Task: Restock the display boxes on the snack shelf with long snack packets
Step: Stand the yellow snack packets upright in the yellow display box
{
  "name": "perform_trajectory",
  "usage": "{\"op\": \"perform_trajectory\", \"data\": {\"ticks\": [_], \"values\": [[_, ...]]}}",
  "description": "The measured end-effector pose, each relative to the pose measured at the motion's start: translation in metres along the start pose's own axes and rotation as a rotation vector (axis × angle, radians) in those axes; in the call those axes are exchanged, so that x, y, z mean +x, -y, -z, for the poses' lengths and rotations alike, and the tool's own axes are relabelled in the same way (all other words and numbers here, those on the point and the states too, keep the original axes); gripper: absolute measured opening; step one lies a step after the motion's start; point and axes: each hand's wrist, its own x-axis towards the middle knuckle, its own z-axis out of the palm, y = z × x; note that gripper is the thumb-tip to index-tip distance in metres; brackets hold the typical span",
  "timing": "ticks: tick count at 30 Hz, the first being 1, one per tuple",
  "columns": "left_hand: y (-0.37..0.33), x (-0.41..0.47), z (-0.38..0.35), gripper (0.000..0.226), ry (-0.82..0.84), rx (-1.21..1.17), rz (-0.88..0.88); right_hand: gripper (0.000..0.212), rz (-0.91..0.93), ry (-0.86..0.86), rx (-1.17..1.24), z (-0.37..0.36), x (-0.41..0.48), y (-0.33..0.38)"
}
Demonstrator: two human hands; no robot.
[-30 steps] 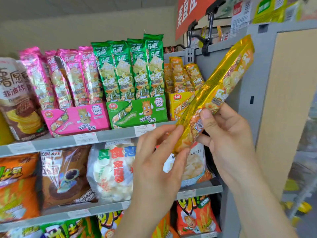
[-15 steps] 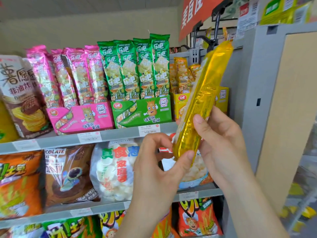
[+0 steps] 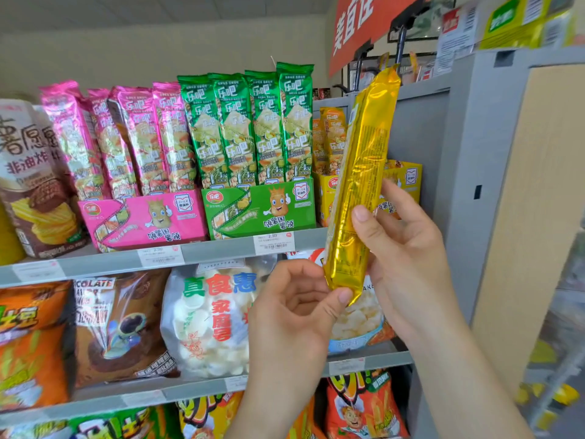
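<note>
Person stands at grey metal snack shelf (image 3: 221, 252) and holds one long gold foil snack packet (image 3: 361, 172) up in front of it with both hands, printed back side to camera. Right hand (image 3: 411, 255) grips the packet around its lower middle, thumb on the near face, fingers (image 3: 408, 213) wrapped behind. Left hand (image 3: 294, 315) is lower, with its thumb tip on the bottom seal and curled forefinger at the packet's edge; it looks like a pinch on the lower end. The packet's long axis is close to upright, top leaning slightly right, bottom end down at the hands, so it is already in roughly the same stand-up pose as the stocked rows. The target is likely the yellow cardboard display box (image 3: 408, 180), which sits directly behind the packet, at the right end of the shelf beside the grey side panel (image 3: 474, 160). It lies beyond and slightly above the fingers, and the right hand is nearer to it. A few yellow packets (image 3: 329, 137) stand in the box's left part; its right part is mostly hidden by the held packet, so I can't tell how full it is. Green cardboard display box (image 3: 259, 210) and pink cardboard display box (image 3: 142, 220) to the left both look full. Next move, as a guess: push the packet forward and lower it bottom-first into the yellow box. Risk is the bottom seal catching on the box's front lip.
</note>
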Motion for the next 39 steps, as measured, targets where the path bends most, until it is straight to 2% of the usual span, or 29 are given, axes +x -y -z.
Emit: {"op": "perform_trajectory", "data": {"ticks": [2,7,11,17,20,25,27,30,34,36,39], "values": [[0.0,0.002,0.0,0.028,-0.013,-0.025,-0.001,0.07,0.003,0.005,-0.03,0.003,0.0,-0.002],[0.0,0.016,0.005,0.024,0.031,-0.097,-0.008,0.062,-0.002,0.281,-0.117,0.015,-0.008,-0.002],[-0.004,0.027,0.002,0.005,0.164,0.082,-0.05,0.066,0.144,0.095,-0.268,0.017,-0.008,0.002],[-0.04,0.071,-0.017,0.044,0.169,0.243,-0.271,0.057,0.342,-0.06,-0.499,0.02,-0.001,-0.005],[-0.055,0.094,-0.029,0.044,0.146,0.291,-0.344,0.054,0.398,-0.132,-0.597,0.021,0.008,-0.009],[-0.067,0.126,-0.043,0.042,0.167,0.225,-0.309,0.055,0.518,-0.248,-0.73,0.022,0.037,-0.006],[-0.073,0.137,-0.051,0.047,0.149,0.274,-0.389,0.049,0.578,-0.265,-0.745,0.019,0.054,0.001],[-0.08,0.157,-0.068,0.055,0.142,0.348,-0.516,0.051,0.628,-0.302,-0.825,0.014,0.085,0.013],[-0.075,0.188,-0.092,0.062,0.133,0.486,-0.518,0.049,0.515,-0.276,-1.049,0.011,0.118,0.02],[-0.068,0.199,-0.1,0.06,0.139,0.555,-0.469,0.05,0.415,-0.238,-1.15,0.011,0.123,0.016],[-0.056,0.211,-0.108,0.051,0.193,0.681,-0.345,0.063,0.291,-0.195,-1.265,0.011,0.122,0.007]]}}
